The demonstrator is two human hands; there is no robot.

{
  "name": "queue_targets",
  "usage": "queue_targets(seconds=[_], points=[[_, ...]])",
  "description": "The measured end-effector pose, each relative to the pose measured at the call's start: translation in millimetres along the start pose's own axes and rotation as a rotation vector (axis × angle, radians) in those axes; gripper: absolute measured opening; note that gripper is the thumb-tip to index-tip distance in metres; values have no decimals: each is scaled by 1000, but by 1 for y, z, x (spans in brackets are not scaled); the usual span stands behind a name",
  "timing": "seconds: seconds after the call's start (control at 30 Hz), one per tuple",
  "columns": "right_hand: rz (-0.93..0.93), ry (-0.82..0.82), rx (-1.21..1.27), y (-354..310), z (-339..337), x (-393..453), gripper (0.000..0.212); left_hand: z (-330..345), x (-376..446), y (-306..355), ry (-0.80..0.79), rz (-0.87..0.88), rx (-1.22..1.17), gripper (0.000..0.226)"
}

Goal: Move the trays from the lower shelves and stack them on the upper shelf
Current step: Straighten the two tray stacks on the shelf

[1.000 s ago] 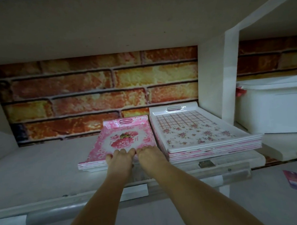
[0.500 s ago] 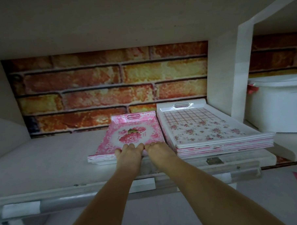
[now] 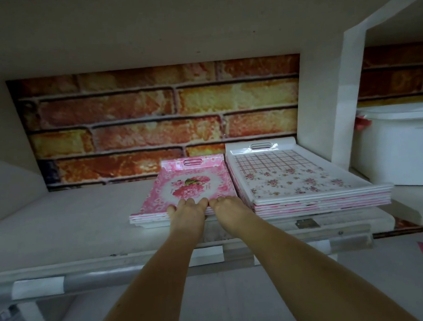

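A stack of pink rose-printed trays (image 3: 189,185) lies on the white shelf (image 3: 63,222), just left of a taller stack of white trays with a check and flower print (image 3: 291,178). My left hand (image 3: 187,212) and my right hand (image 3: 228,208) sit side by side on the near edge of the pink stack, fingers laid over the rim of the top tray. Whether my thumbs reach under the stack is hidden. The pink stack touches the white stack along its right side.
A brick-patterned back wall (image 3: 155,119) closes the compartment. A white upright divider (image 3: 324,102) stands right of the white trays, with a white plastic tub (image 3: 399,147) beyond it. The shelf left of the pink stack is bare. A metal rail (image 3: 114,278) runs below the shelf edge.
The view has shifted so the shelf and trays sit further right and lower in frame. My hands stay on the near edge of the pink stack, which keeps its place beside the white stack.
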State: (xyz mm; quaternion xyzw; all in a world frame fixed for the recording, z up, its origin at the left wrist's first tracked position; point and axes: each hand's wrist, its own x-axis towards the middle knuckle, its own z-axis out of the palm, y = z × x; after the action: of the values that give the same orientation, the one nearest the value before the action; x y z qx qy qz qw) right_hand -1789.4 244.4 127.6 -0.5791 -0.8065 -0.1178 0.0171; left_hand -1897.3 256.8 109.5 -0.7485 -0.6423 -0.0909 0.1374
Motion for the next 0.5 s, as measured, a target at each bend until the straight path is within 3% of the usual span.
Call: queue_targets(seconds=[0.5], points=[[79, 7, 33, -8, 3, -9, 48, -7, -2, -6, -114, 54, -36, 35]])
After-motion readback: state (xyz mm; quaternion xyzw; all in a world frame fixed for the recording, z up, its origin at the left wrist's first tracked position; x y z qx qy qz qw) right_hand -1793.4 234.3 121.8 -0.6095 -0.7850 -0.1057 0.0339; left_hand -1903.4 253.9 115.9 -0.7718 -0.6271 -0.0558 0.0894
